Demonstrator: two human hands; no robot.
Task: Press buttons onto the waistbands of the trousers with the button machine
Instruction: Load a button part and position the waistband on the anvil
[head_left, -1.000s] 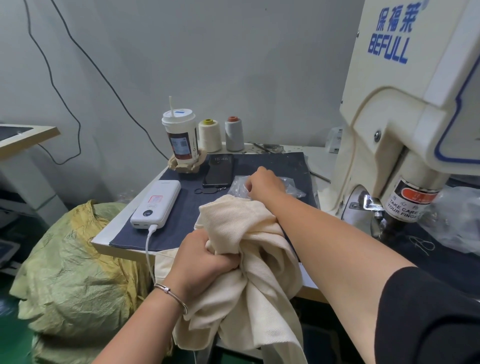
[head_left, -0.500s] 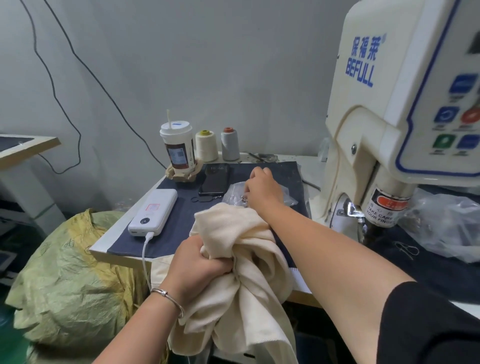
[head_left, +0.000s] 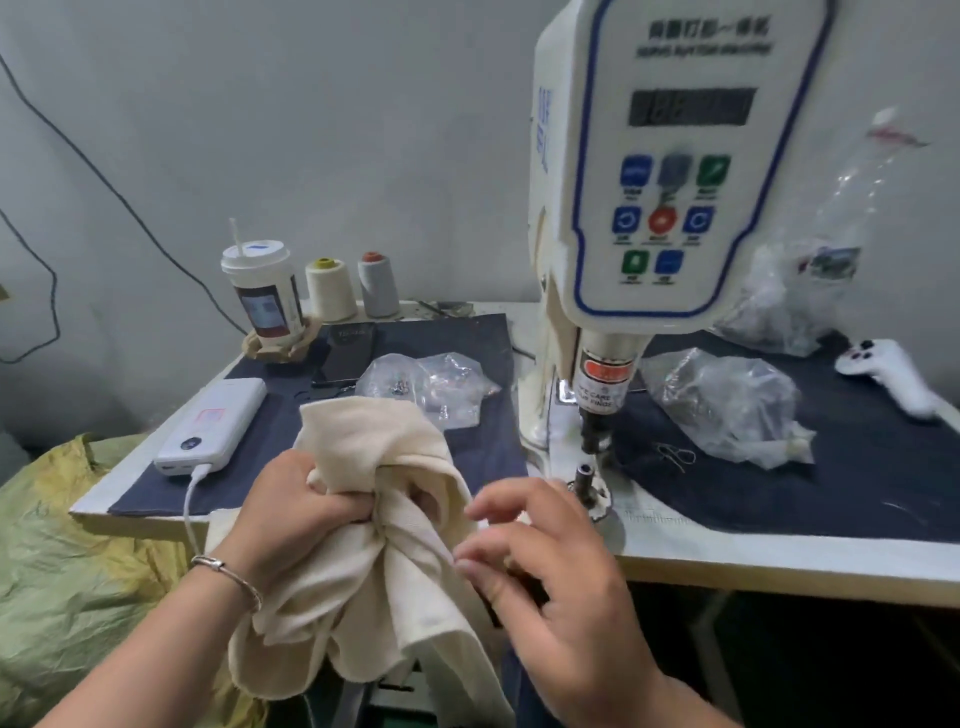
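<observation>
My left hand (head_left: 291, 512) clenches the bunched trousers (head_left: 374, 525) at the near edge of the surface (head_left: 779, 558), the cloth hanging over that edge, its long axis running down toward me. My right hand (head_left: 545, 566) is released, fingers loosely curled, just right of the cloth. Half a second ago it reached far onto the bag (head_left: 426, 382); now it is back at the near edge. The machine (head_left: 660, 208) stands right of the trousers, its die (head_left: 586, 475) uncovered, with open mat (head_left: 488, 452) between.
</observation>
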